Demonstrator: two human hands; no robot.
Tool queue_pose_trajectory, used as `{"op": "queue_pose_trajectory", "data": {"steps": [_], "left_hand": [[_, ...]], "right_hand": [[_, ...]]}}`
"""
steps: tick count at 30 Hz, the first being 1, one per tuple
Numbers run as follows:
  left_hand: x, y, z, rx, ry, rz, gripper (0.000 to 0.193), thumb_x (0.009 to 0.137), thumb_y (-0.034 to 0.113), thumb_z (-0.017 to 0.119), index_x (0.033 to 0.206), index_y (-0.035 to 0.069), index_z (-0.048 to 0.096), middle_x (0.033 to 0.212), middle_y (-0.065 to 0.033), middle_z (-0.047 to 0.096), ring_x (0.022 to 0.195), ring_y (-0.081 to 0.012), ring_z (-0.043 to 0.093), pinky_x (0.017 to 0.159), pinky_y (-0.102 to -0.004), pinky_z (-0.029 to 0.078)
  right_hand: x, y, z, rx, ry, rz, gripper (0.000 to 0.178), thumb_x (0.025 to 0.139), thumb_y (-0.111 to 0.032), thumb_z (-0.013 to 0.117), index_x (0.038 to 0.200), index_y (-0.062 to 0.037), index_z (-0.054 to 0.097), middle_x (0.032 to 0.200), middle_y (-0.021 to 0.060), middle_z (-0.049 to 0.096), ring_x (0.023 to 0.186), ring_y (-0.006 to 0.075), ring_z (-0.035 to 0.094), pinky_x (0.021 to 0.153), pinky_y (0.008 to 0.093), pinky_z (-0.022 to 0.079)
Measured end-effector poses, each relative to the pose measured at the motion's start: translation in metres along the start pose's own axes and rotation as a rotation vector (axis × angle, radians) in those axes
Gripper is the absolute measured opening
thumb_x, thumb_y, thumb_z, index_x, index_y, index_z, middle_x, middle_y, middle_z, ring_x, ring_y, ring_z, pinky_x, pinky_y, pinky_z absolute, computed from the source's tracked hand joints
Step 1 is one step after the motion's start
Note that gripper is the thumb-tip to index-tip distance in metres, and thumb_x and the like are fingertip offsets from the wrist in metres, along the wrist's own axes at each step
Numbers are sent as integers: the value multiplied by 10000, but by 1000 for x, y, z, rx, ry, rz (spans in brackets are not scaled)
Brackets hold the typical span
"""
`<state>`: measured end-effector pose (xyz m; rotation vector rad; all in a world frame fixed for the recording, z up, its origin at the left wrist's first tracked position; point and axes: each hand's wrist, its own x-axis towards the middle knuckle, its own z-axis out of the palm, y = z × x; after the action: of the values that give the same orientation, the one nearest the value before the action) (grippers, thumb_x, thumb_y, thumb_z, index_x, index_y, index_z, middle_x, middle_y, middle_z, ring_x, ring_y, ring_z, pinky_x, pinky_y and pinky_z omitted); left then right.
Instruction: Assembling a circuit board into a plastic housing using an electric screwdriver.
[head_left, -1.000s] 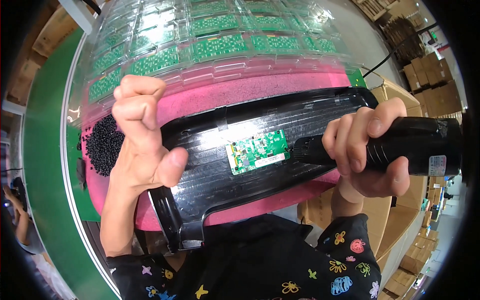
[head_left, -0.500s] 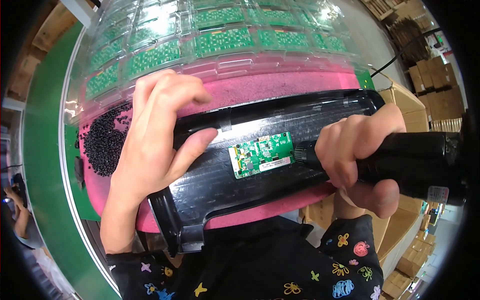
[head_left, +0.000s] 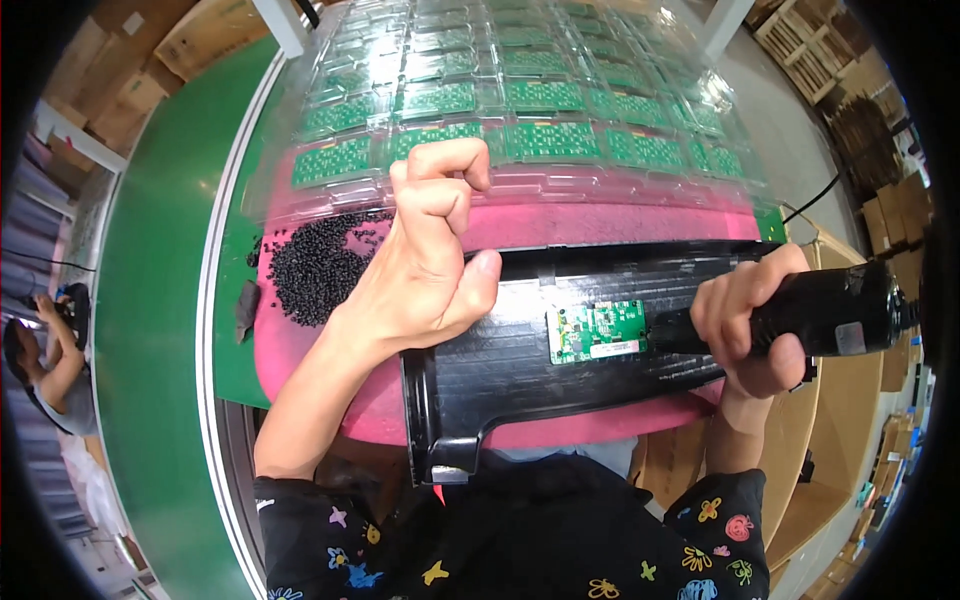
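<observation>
My right hand (head_left: 750, 320) grips a black electric screwdriver (head_left: 838, 318) lying nearly level, its tip pointing left. The tip meets the right end of a green circuit board (head_left: 618, 328), which has a white label along its near edge. That board lies inside a long black plastic housing (head_left: 500, 375) spread across my front. Over the housing's left end is my left hand (head_left: 428, 240), open and holding nothing, its fingers bent and its thumb apart. Beyond its wrist lies a heap of small black screw-like parts (head_left: 315, 268).
A pink mat (head_left: 600, 222) lies under the housing on a green table (head_left: 165, 300). Clear plastic trays (head_left: 540, 185) with several green boards stand at the far side. A cardboard box (head_left: 820, 440) is at the right. Another person (head_left: 50, 360) sits at far left.
The view has shifted, so the housing and board appear further right. My left hand's fingers have curled and risen slightly. The screwdriver stays at the board's right end.
</observation>
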<state>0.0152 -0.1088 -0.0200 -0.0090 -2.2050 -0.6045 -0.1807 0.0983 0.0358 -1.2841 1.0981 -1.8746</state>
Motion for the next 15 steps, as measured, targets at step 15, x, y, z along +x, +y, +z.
{"op": "queue_pose_trajectory", "data": {"steps": [15], "left_hand": [[3, 15, 1, 114, -454, -161, 316, 877, 122, 622, 1164, 10, 551, 1033, -160, 602, 1017, -345, 588, 870, -430, 495]], "right_hand": [[15, -26, -17, 528, 543, 264, 174, 945, -201, 616, 1005, -57, 538, 738, 11, 508, 636, 119, 493, 742, 306, 450]]}}
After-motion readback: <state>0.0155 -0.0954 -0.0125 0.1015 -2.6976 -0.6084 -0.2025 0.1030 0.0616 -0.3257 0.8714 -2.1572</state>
